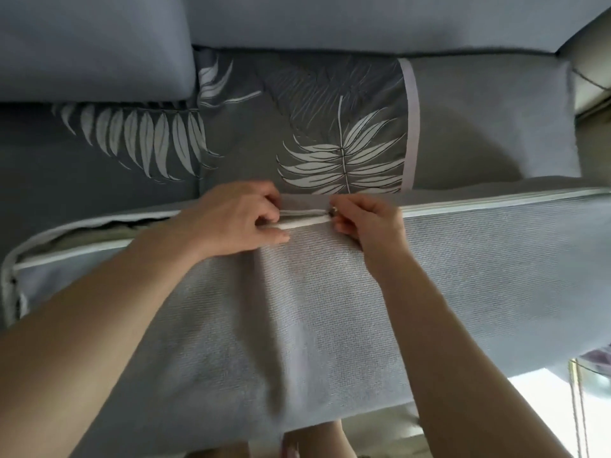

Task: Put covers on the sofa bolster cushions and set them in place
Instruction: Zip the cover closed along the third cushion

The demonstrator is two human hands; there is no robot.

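A long cushion in a pale grey-blue woven cover (330,309) lies across in front of me, its white-piped zipper edge facing the sofa. My left hand (238,219) pinches the two sides of the zipper seam together near the middle. My right hand (367,219) pinches the small metal zipper pull (333,210) just to the right of it. Right of the pull the seam (496,201) looks closed. To the left the cover gapes and the beige inner cushion (99,231) shows through the opening.
Behind the cushion is the sofa seat in dark grey fabric with white leaf prints (330,153). Plain grey-blue back cushions (92,44) stand along the top. A grey cushion (496,120) lies at the right. Light floor and cords (578,408) show at the lower right.
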